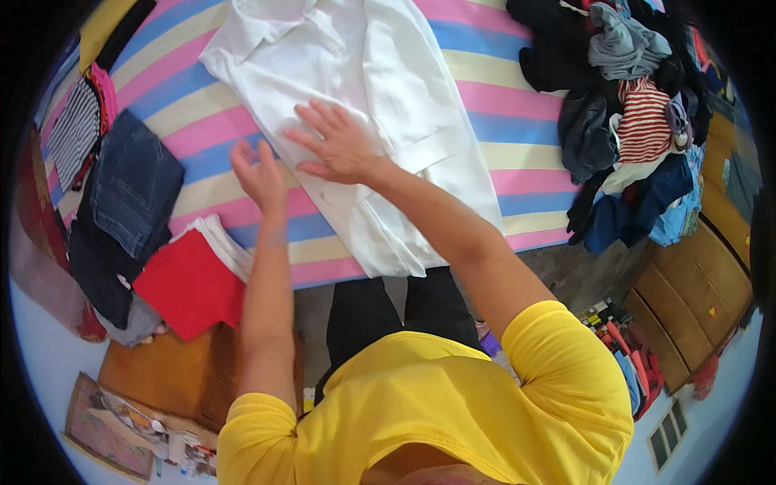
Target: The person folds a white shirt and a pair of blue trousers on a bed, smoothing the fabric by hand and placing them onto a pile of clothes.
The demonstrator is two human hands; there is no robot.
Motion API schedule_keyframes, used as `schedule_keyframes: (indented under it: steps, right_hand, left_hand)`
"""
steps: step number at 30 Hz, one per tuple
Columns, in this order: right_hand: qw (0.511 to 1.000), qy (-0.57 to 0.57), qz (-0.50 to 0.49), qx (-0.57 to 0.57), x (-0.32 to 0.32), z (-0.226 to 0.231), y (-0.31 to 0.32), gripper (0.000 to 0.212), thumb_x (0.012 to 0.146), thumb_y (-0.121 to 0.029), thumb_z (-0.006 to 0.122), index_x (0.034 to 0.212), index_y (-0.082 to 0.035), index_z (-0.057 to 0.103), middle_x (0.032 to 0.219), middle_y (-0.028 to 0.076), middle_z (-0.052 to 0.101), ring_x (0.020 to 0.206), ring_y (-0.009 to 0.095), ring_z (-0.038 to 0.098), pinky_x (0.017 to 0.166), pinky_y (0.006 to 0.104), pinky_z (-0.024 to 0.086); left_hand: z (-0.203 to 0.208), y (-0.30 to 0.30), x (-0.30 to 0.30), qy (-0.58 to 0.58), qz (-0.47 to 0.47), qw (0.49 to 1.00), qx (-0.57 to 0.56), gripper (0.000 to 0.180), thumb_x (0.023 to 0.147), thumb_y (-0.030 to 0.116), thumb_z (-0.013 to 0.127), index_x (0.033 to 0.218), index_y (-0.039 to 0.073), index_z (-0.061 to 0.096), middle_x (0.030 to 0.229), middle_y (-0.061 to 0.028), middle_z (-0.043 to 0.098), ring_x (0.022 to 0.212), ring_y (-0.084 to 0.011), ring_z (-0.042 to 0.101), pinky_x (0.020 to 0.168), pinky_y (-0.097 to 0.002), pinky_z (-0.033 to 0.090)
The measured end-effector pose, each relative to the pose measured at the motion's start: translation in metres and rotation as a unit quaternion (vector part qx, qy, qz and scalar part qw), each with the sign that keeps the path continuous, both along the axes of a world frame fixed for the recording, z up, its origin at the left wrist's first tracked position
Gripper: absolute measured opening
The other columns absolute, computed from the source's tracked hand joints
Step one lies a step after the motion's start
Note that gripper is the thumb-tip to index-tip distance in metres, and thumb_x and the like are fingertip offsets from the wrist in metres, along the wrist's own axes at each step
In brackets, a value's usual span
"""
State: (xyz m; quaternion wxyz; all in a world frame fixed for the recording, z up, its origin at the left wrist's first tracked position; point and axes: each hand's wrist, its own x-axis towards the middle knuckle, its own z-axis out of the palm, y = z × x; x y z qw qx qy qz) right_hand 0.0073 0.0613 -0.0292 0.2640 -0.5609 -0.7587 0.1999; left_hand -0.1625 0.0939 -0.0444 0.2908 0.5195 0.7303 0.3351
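A white collared garment (420,105), with long sleeves folded in over its body, lies lengthwise on the bed. Its collar points to the far side, and its lower end reaches the near edge. My right hand (338,147) is spread over the middle of the garment, fingers apart, holding nothing; whether the palm presses on the cloth I cannot tell. Just left of the garment's edge, my left hand (260,176) hovers over the striped bedsheet (517,129) with fingers loosely apart and nothing in them.
Folded jeans (133,186) and a red-and-white folded garment (194,279) lie on the left, near a wooden cabinet (170,372). A heap of mixed clothes, with a striped red-and-white piece (644,121), covers the bed's right side. Wooden drawers (687,283) stand beyond it.
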Motion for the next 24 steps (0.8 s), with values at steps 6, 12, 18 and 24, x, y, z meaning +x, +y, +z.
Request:
schedule_keyframes:
  steps: [6, 12, 18, 24]
  right_hand:
    - [0.932, -0.012, -0.362, -0.024, 0.104, 0.031, -0.06, 0.039, 0.071, -0.02, 0.071, 0.105, -0.007, 0.058, 0.093, 0.01, 0.062, 0.093, 0.029, 0.057, 0.08, 0.0405, 0.044]
    - [0.863, -0.016, -0.382, -0.332, 0.161, 0.031, -0.089, 0.047, 0.073, -0.033, 0.068, 0.108, -0.004, 0.057, 0.091, 0.011, 0.063, 0.09, 0.03, 0.059, 0.076, 0.039, 0.046]
    - [0.882, -0.006, -0.396, -0.254, 0.181, 0.031, -0.135, 0.049, 0.07, -0.034, 0.072, 0.1, 0.0, 0.057, 0.09, 0.015, 0.06, 0.084, 0.03, 0.058, 0.074, 0.0388, 0.046]
    - [0.898, -0.053, -0.367, -0.238, 0.165, 0.05, -0.228, 0.049, 0.066, -0.031, 0.076, 0.101, -0.004, 0.055, 0.1, 0.013, 0.056, 0.093, 0.03, 0.053, 0.081, 0.041, 0.041]
  left_hand:
    - [0.029, -0.161, 0.014, -0.251, 0.156, 0.936, -0.191, 0.028, 0.085, 0.014, 0.062, 0.106, -0.001, 0.051, 0.092, -0.0041, 0.055, 0.085, -0.0119, 0.053, 0.074, -0.025, 0.044]
    - [0.031, -0.21, 0.021, -0.28, 0.104, 0.901, -0.315, 0.025, 0.083, 0.015, 0.065, 0.098, -0.003, 0.057, 0.087, -0.0055, 0.062, 0.076, -0.0105, 0.056, 0.068, -0.0259, 0.045]
    - [0.031, -0.243, 0.024, -0.302, 0.063, 0.866, -0.394, 0.033, 0.077, 0.017, 0.069, 0.101, -0.004, 0.061, 0.091, -0.0083, 0.065, 0.079, -0.0135, 0.06, 0.072, -0.0284, 0.046]
    - [0.036, -0.285, 0.034, -0.345, 0.071, 0.831, -0.43, 0.042, 0.075, 0.016, 0.071, 0.108, -0.006, 0.058, 0.101, -0.0119, 0.063, 0.089, -0.0185, 0.061, 0.08, -0.0316, 0.047]
